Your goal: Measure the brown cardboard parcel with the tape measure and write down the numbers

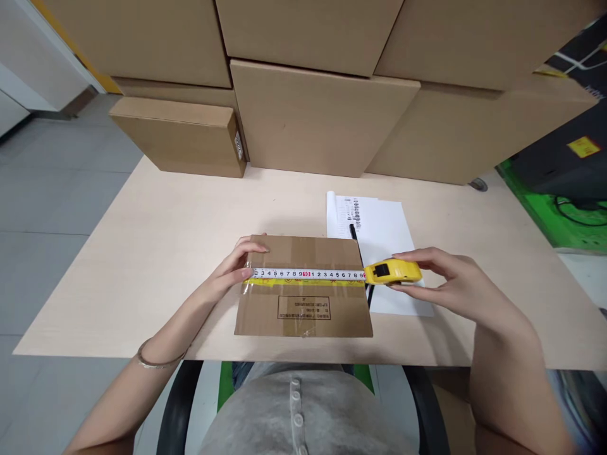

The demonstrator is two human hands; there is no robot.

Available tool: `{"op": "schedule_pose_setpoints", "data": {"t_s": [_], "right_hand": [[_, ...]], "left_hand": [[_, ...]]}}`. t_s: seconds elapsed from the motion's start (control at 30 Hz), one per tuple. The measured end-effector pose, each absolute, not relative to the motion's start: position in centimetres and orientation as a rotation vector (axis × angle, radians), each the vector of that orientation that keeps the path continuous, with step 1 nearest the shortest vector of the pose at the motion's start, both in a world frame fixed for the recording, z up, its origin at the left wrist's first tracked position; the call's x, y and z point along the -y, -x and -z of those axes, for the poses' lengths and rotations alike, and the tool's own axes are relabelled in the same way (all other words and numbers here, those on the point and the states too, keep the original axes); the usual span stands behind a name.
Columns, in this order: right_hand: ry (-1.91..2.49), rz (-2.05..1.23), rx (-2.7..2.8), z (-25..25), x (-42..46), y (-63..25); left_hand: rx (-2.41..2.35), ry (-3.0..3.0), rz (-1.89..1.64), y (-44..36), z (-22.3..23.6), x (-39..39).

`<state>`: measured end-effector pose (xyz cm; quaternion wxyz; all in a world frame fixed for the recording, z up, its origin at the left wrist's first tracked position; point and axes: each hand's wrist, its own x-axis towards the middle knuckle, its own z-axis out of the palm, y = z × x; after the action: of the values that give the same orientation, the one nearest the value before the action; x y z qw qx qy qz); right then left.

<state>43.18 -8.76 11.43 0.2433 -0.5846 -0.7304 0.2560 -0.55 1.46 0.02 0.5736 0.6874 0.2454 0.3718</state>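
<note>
- A chair (pixel 176 411) is showing below the bench's near edge.
- The left hand (pixel 232 264) is pinning the blade (pixel 284 273) at the box's left edge, thumb and forefinger slightly parted.
- The box (pixel 265 316) is lying near the bench's front edge, the blade crossing its top.
- The right hand (pixel 450 278) is pinching the tape case (pixel 398 272), fingers nearly closed around it.
- Paper (pixel 389 243) is lying partly under the box; a pen (pixel 353 232) is crossing it, partly hidden by the tape case.
- The pale bench (pixel 142 265) is carrying everything.
- A small carton (pixel 190 139) and large cartons (pixel 313 126) are walling off the back.
- Grey floor (pixel 42 196) is showing left.
</note>
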Motion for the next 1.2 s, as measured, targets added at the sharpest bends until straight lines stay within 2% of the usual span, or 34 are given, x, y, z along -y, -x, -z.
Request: {"op": "schedule_pose_setpoints", "data": {"t_s": [0.23,0.5,0.77,1.03,1.13,1.2], "right_hand": [[1.469,-0.884,2.270,-13.0,5.8,-41.4],[1.624,-1.099,2.261,-14.9,5.6,-40.3],[1.490,-0.991,2.451,-16.8,3.5,-32.6],[0.856,-0.585,2.701,-14.3,1.6,-22.9],[0.795,-0.625,2.650,-14.0,1.7,-22.2],[0.940,-0.745,2.459,-14.3,1.9,-23.4]], "left_hand": [[-0.565,-1.626,-0.881,0.7,0.2,-1.5],[-0.589,-1.643,-0.870,0.6,0.1,-1.4],[-0.609,-1.681,-0.879,0.5,-0.1,-1.4],[-0.567,-1.505,-0.941,0.0,0.0,-1.3],[-0.622,-1.443,-0.939,-0.1,0.0,-1.0],[-0.685,-1.448,-0.912,0.0,0.0,-0.7]]}}
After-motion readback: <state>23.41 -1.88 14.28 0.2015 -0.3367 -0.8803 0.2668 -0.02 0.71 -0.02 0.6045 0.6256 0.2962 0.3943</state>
